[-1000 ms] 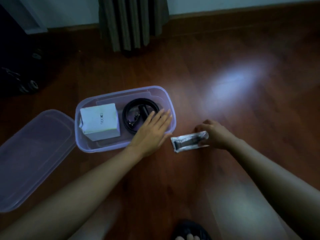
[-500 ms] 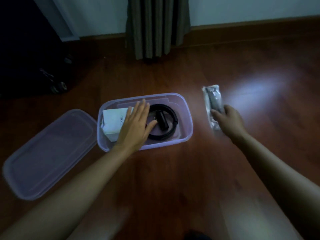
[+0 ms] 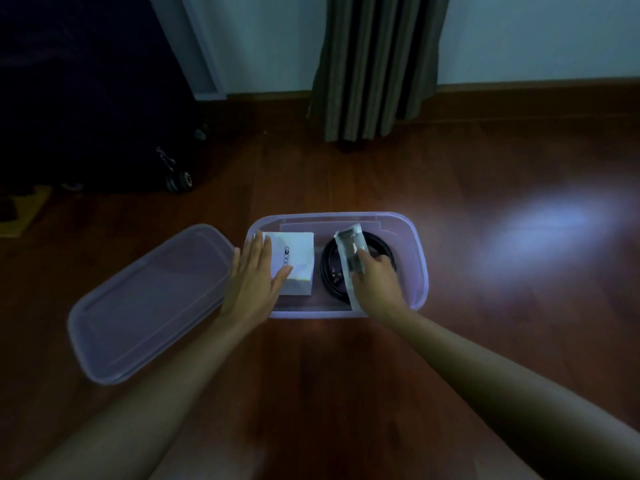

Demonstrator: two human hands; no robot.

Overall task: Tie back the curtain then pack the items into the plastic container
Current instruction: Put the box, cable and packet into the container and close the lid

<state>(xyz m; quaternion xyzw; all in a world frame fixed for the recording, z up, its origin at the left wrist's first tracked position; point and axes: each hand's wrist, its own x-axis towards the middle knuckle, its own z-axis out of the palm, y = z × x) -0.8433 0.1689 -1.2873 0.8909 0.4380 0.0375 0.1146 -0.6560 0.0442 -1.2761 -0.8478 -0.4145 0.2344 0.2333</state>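
Over the plastic container (image 3: 417, 271), our right hand (image 3: 375, 285) pinches a clear packet (image 3: 349, 252) above the coiled belt (image 3: 381, 249); our left hand (image 3: 254, 278) lies spread on the white box (image 3: 298, 263).

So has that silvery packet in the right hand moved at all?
Yes. The packet went from the floor, right of the plastic container, to over the belt inside it.

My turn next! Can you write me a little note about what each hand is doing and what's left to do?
Left hand: open, flat on the white box at the container's left end.
Right hand: grip shut on the clear packet, held over the coiled black belt in the container.
Done: box and belt are in.
Left: let the packet go inside, then fit the lid, lying on the floor to the left.
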